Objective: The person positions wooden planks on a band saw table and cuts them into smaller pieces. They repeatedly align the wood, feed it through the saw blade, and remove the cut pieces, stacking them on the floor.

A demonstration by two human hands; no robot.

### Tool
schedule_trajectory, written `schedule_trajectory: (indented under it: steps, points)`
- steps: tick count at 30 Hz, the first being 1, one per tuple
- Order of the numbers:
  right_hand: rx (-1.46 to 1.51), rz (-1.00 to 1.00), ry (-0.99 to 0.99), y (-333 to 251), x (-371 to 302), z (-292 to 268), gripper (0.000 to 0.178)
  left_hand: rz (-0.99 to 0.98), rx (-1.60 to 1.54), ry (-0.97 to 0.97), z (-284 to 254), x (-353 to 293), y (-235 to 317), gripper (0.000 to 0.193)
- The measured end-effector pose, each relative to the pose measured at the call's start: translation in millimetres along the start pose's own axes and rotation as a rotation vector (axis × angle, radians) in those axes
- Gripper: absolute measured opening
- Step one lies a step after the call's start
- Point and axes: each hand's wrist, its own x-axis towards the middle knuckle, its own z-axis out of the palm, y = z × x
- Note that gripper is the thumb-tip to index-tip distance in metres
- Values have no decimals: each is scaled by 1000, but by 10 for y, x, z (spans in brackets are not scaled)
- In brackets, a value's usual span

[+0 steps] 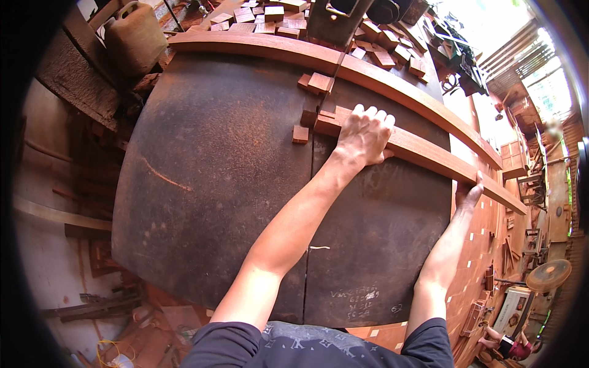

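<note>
A long reddish wooden strip (429,156) lies across the dark metal saw table (215,184), its left end near the thin band saw blade (336,67). My left hand (363,136) presses down flat on the strip near that end, fingers curled over its far edge. My right hand (469,195) grips the strip from below at the table's right edge. Small cut wooden blocks (300,134) lie beside the blade.
A long wooden fence board (380,76) runs along the table's far side. Behind it sits a heap of several offcut blocks (270,15). A plastic jug (136,34) stands at the far left. A fan (548,275) and another person (506,345) are at the lower right.
</note>
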Motion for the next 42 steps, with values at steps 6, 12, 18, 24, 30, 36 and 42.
schedule_trajectory:
  steps: [6,12,18,24,30,36,42]
  points:
    - [-37,24,68,59,-27,45,60,-20,1,-44,-41,-67,-48,59]
    - [-38,9,-2,124,53,-293,59,31,30,-19,-9,23,59,59]
    - [-44,-31,224,305,364,-304,56,24,73,39,-199,-118,131,60]
    - [271,-144,-29,175,22,-394,55,-102,190,-202,-414,-607,819,73]
    - [769,-235,-440,-57,-97,-680,75,-45,-7,-265,-922,-670,1022,47]
    - [1465,107,-761,-129,-460,-69,51,117,437,206,-797,-1219,1393,25]
    - [1617,-15,-772,-158,-278,-181,50,151,471,264,-648,-1399,1400,27]
